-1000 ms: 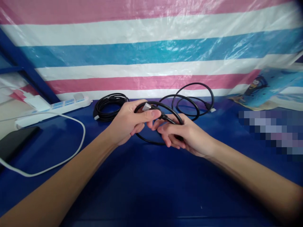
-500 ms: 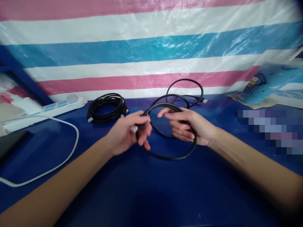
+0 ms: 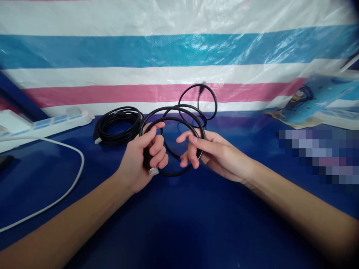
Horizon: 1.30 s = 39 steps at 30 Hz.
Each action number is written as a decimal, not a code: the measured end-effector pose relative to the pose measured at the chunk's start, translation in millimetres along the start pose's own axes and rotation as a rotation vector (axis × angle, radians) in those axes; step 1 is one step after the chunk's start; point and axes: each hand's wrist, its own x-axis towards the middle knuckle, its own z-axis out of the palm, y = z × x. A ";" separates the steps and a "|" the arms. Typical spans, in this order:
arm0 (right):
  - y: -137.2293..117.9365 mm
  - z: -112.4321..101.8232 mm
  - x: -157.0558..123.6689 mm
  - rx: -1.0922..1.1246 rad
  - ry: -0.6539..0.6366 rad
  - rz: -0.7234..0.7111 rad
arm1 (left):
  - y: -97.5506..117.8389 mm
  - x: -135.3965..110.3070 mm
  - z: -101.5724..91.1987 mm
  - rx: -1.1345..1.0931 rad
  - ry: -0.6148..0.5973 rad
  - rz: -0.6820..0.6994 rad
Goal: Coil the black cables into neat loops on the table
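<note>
My left hand (image 3: pixel 143 157) is closed around a black cable (image 3: pixel 179 112), with its silver plug (image 3: pixel 153 171) sticking out below my fingers. The cable runs in several loops above the blue table. My right hand (image 3: pixel 207 153) has its fingers hooked through the loops and curled round them on the right side. One smaller loop rises behind, in front of the striped sheet, and its other end points up at the top.
A coiled bundle of black cable (image 3: pixel 117 125) lies left of my hands. A white power strip (image 3: pixel 50 123) and its white cord (image 3: pixel 56 198) sit at the far left. A blue printed bag (image 3: pixel 314 101) lies at the right. The blue table (image 3: pixel 182 224) spreads below.
My left hand has turned so the plug points down. The loops have been drawn together and lifted, and the far end of the cable has come up off the table.
</note>
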 end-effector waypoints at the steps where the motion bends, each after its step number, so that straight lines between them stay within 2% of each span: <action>1: -1.3 0.9 0.0 -0.034 0.073 -0.014 | 0.1 0.0 -0.2 0.009 -0.016 -0.021; 4: -8.7 5.7 -2.5 -0.098 0.231 -0.065 | 1.6 -1.7 -0.8 0.054 -0.084 -0.112; 6: -13.5 9.4 -5.5 -0.128 0.207 -0.050 | 4.3 -3.1 -1.8 0.081 -0.141 -0.186; 8: -15.1 12.2 -7.9 -0.152 0.128 -0.011 | 7.2 -4.3 -3.0 0.099 -0.192 -0.256; 10: -12.4 13.3 -8.5 -0.151 0.081 -0.009 | 9.9 -5.4 -3.7 0.089 -0.196 -0.284; 14: 0.1 11.6 -5.8 -0.122 0.081 -0.081 | 14.3 -6.5 -2.4 -0.018 -0.076 -0.139; 16: 4.8 12.3 -5.3 -0.137 0.026 -0.066 | 15.9 -6.5 -1.0 -0.075 -0.014 -0.046; 19: 7.4 20.6 -7.4 -0.291 -0.213 -0.080 | 17.0 -7.3 2.2 -0.149 0.060 0.040; 21: 8.8 30.3 -9.3 -0.435 -0.362 -0.192 | 17.0 -8.8 5.5 -0.199 0.091 0.078; 22: 10.0 35.4 -9.9 -0.494 -0.377 -0.263 | 16.7 -9.9 7.4 -0.220 0.101 0.095; 24: 13.5 43.8 -10.8 -0.550 -0.282 -0.396 | 14.9 -12.0 11.3 -0.255 0.113 0.116; 26: 16.7 48.1 -11.3 -0.538 -0.115 -0.452 | 10.9 -13.4 14.7 -0.275 0.136 0.091; 29: 17.5 47.0 -11.8 -0.419 0.108 -0.426 | 0.8 -13.4 17.3 -0.246 0.124 0.042; 32: 14.3 41.6 -10.6 -0.269 0.285 -0.391 | -8.8 -11.3 16.2 -0.120 -0.003 0.089; 36: 9.9 34.1 -5.4 -0.115 0.413 -0.249 | -11.5 -6.9 9.6 0.096 -0.121 0.104; 39: 5.1 29.2 -2.2 0.033 0.406 -0.180 | -5.4 -3.6 3.9 0.115 -0.110 0.072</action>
